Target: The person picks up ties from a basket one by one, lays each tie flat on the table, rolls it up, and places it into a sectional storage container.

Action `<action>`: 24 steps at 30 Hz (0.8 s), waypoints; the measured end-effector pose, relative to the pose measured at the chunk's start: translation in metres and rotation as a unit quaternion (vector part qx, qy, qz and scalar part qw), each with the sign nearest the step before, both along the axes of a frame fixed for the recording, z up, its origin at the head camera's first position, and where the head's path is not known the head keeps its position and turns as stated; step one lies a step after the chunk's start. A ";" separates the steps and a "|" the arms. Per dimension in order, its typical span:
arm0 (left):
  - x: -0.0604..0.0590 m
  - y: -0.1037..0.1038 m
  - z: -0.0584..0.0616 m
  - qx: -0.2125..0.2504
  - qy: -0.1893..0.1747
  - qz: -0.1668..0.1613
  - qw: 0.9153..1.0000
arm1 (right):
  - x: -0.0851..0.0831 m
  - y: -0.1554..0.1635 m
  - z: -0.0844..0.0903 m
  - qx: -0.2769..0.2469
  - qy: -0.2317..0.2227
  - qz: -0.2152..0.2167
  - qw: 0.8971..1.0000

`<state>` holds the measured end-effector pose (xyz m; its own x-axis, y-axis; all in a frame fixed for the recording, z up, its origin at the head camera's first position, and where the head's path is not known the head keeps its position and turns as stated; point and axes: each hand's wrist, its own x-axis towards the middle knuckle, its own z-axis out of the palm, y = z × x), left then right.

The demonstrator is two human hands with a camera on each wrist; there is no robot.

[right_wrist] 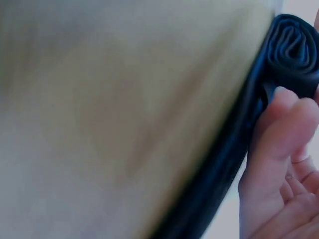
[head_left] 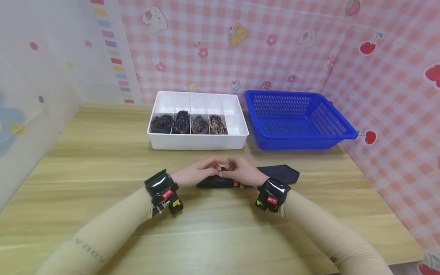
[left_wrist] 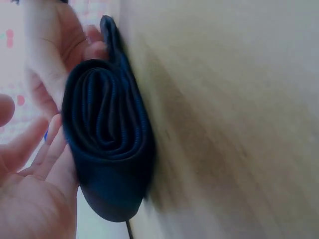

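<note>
Two hands (head_left: 220, 172) on one necktie (head_left: 275, 173)

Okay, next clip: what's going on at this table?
A person is rolling up a dark blue necktie on a wooden table. Both the left hand and the right hand pinch the rolled part, while the wide end lies flat to the right. The left wrist view shows the coil wound in several layers. Behind the hands, a white divided organizer holds four rolled ties in its front compartments; the fifth front slot and the back row look empty. A blue basket beside it holds nothing.
</note>
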<state>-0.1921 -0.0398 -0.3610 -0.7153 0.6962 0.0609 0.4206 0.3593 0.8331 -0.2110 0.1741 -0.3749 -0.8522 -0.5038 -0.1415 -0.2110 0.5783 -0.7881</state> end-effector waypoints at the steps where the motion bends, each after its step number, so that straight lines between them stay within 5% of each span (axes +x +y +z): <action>1: 0.001 -0.002 0.001 0.000 0.002 0.002 1.000 | 0.001 -0.001 0.000 -0.006 -0.003 0.002 1.000; 6: 0.006 -0.021 0.004 -0.021 0.042 0.062 0.997 | 0.000 -0.004 -0.002 -0.009 -0.018 0.011 1.000; 10: 0.009 -0.040 0.003 -0.093 0.091 0.127 0.983 | -0.002 -0.007 -0.003 -0.002 -0.013 0.013 1.000; 14: 0.018 -0.057 0.002 -0.143 0.070 0.140 0.977 | -0.002 -0.022 -0.002 -0.010 -0.015 0.026 0.999; 18: 0.029 -0.069 0.005 -0.133 0.041 0.168 0.976 | 0.000 -0.038 -0.002 -0.029 -0.022 0.028 0.999; 24: 0.038 -0.079 0.015 -0.066 0.061 0.184 0.979 | 0.002 -0.055 -0.001 -0.053 -0.048 -0.009 0.997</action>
